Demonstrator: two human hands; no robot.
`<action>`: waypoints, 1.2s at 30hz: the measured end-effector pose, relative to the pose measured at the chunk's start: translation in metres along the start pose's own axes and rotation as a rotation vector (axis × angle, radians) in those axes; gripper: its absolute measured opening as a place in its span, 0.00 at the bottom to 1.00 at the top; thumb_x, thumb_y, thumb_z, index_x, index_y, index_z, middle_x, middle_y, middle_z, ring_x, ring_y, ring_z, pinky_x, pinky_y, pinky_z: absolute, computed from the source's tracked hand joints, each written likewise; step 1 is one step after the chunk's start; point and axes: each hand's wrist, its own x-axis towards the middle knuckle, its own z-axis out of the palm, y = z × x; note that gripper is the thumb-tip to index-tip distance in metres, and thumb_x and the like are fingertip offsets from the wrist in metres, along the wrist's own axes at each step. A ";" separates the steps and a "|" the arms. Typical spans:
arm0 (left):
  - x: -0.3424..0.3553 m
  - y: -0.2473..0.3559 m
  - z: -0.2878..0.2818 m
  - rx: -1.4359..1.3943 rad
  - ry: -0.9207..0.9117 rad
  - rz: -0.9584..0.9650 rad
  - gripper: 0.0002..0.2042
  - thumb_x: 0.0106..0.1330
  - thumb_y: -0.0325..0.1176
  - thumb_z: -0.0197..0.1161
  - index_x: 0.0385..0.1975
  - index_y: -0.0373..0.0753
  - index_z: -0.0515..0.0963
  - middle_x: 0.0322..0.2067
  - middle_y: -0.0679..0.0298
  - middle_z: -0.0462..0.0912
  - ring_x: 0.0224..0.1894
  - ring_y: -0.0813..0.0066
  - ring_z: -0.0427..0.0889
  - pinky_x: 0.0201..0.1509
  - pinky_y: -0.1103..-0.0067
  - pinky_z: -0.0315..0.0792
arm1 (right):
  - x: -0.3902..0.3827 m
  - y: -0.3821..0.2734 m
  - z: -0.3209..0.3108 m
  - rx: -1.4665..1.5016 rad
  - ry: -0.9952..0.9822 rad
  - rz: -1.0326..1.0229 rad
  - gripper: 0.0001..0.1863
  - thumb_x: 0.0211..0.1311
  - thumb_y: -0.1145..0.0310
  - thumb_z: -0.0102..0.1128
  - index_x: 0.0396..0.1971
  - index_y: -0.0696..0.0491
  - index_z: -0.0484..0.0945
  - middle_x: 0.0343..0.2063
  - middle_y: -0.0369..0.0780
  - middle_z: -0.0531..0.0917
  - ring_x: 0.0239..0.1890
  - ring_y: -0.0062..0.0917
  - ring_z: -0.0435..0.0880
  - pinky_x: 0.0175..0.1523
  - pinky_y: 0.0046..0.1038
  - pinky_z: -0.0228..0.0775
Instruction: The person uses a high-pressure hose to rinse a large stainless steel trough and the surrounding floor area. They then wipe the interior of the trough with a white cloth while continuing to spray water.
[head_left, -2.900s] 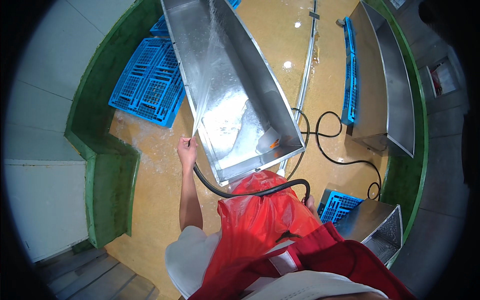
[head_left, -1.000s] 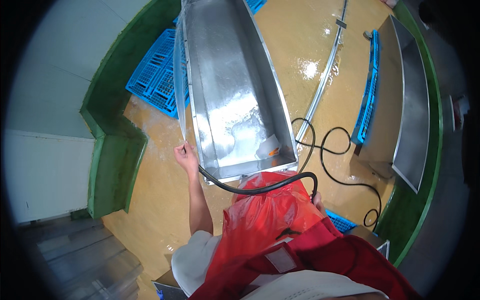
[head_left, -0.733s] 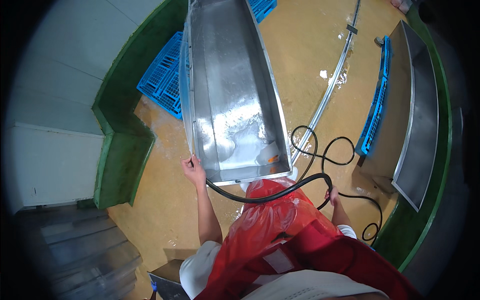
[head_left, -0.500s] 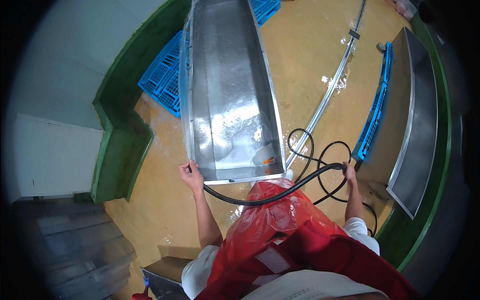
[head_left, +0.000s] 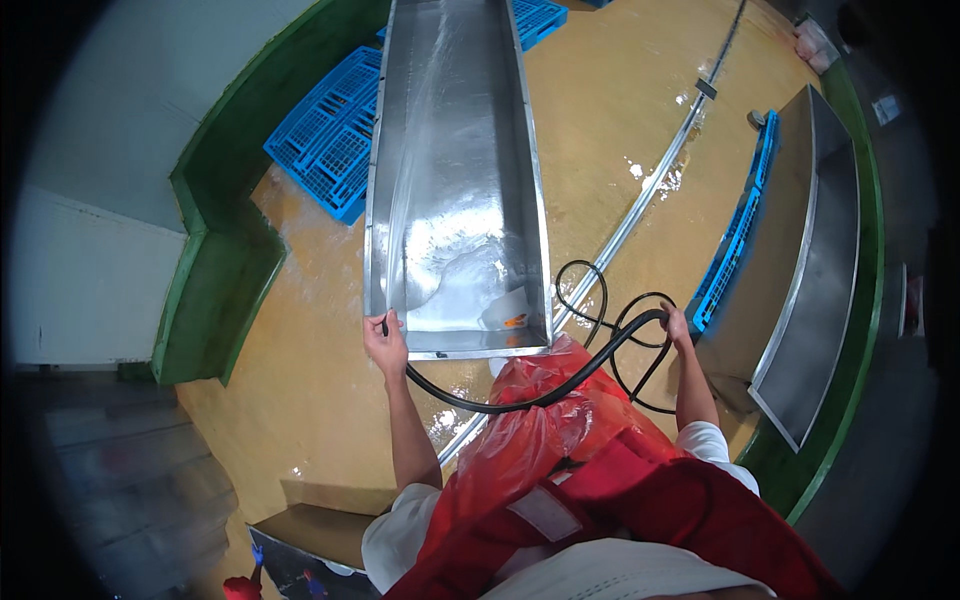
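Note:
A black hose [head_left: 560,393] sags in a curve between my hands, across the front of the red plastic apron. My left hand [head_left: 386,343] is closed round its end, at the near left corner of a long steel trough [head_left: 465,150]. From that hand a jet of water [head_left: 412,150] shoots away along the trough's left inside. My right hand [head_left: 676,325] grips the hose farther back, to the right of the trough. Near the trough's close end lies a small orange thing [head_left: 515,321], its kind unclear, beside a whitish patch in shallow water.
Loose hose loops [head_left: 585,268] lie on the wet tan floor, across a metal floor drain [head_left: 625,240]. Blue pallets [head_left: 330,120] lie left of the trough. More blue pallet edges [head_left: 735,240] and a steel trough [head_left: 815,280] stand right. Another person's red sleeve [head_left: 240,588] shows lower left.
The water jet has swung from outside the trough's left rim to its inside. My left hand has shifted slightly right over the corner; the whole view has turned a little.

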 end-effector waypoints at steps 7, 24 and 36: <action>-0.018 0.028 0.024 0.062 0.180 -0.008 0.08 0.66 0.28 0.60 0.30 0.35 0.68 0.22 0.65 0.77 0.26 0.85 0.75 0.34 0.86 0.68 | 0.031 0.049 0.025 0.082 -0.296 0.151 0.18 0.66 0.62 0.30 0.35 0.53 0.74 0.11 0.33 0.66 0.12 0.20 0.64 0.18 0.25 0.55; -0.065 0.098 0.124 0.174 0.211 0.037 0.07 0.66 0.28 0.61 0.30 0.35 0.69 0.22 0.66 0.75 0.25 0.85 0.74 0.31 0.87 0.66 | 0.105 0.125 -0.014 0.355 -0.521 0.461 0.17 0.67 0.65 0.28 0.29 0.53 0.69 0.11 0.35 0.66 0.11 0.22 0.64 0.17 0.27 0.58; -0.080 0.091 0.136 0.187 0.264 0.063 0.07 0.66 0.28 0.61 0.30 0.36 0.69 0.22 0.66 0.77 0.25 0.85 0.74 0.31 0.86 0.66 | 0.115 0.142 -0.036 0.239 -0.556 0.422 0.17 0.67 0.64 0.28 0.26 0.52 0.68 0.10 0.35 0.67 0.11 0.22 0.65 0.18 0.26 0.59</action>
